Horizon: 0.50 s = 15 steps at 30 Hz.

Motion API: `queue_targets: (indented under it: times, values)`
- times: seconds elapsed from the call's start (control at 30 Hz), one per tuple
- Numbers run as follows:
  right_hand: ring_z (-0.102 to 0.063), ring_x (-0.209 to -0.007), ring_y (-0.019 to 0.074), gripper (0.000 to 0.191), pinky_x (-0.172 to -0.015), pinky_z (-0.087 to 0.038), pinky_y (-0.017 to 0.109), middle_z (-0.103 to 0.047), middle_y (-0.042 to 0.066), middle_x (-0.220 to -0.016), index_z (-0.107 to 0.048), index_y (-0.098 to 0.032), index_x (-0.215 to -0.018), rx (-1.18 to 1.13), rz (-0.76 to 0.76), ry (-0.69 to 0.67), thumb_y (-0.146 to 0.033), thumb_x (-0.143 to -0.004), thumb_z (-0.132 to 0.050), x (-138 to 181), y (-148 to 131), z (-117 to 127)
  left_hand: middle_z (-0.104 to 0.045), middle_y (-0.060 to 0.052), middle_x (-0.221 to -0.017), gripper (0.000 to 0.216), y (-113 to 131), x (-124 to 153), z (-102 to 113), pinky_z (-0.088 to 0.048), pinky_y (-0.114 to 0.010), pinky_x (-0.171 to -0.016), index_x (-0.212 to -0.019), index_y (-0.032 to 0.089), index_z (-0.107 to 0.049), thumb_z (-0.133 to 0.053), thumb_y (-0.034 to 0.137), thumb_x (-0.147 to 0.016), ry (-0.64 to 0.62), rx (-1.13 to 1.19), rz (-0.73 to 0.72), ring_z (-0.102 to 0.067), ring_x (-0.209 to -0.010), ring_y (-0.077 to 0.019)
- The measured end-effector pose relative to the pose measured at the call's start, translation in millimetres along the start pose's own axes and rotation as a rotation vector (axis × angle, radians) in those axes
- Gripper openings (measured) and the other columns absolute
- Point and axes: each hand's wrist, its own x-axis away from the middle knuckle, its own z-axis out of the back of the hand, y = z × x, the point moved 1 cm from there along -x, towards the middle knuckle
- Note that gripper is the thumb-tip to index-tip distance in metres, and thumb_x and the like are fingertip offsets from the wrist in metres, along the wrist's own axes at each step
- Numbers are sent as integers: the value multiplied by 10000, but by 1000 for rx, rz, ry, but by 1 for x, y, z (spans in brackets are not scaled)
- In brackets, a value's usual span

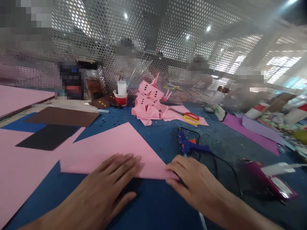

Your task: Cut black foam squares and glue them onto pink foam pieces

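A pink sheet of paper (112, 140), folded along its near edge, lies on the dark blue table in front of me. My left hand (105, 183) rests flat on the fold with fingers stretched out. At the paper's right corner, my right hand (192, 180) pinches it between thumb and fingers. Just beyond that hand lies a blue glue gun (192, 145) with its black cord trailing right. Farther back stands a cluster of folded pink paper pieces (148, 103) with small dark squares on them.
Scissors (191, 118) with red and yellow handles lie on pink scraps. Brown (62, 116) and black (46, 137) sheets are at left, above larger pink paper. A paper cup (121, 98) stands behind. Purple sheets (254, 134) and a magenta device (271, 180) are at right.
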Motion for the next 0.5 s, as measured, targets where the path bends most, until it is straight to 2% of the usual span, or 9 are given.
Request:
queue_targets:
  times: [0.1,0.23,0.5]
  values:
    - [-614,-839,153,180,-760,-426,288,-667,10,-964,-639,-249,-1086,-44,-36,-6,-278,-954,-520,3,5,16,-455,-1,-1485,654,-1,0,-2,-316,-416,-1131,-1491,291,-321,-519,523,-913,-3,25,3,-494,-1297,-250]
    - [-614,-891,138,190,-809,-403,280,-677,-17,-994,-631,-286,-1103,-85,-83,39,-284,-969,-496,8,12,30,-428,16,-1500,680,-3,0,-5,-306,-431,-1124,-1504,302,-286,-511,539,-908,-4,4,-14,-485,-1303,-260]
    - [-611,-841,143,157,-778,-399,287,-673,-12,-897,-654,-267,-1057,-77,-39,-23,-327,-945,-561,9,14,21,-430,36,-1500,657,-6,0,-6,-334,-453,-1114,-1492,351,-300,-524,533,-902,-16,15,-17,-493,-1294,-274]
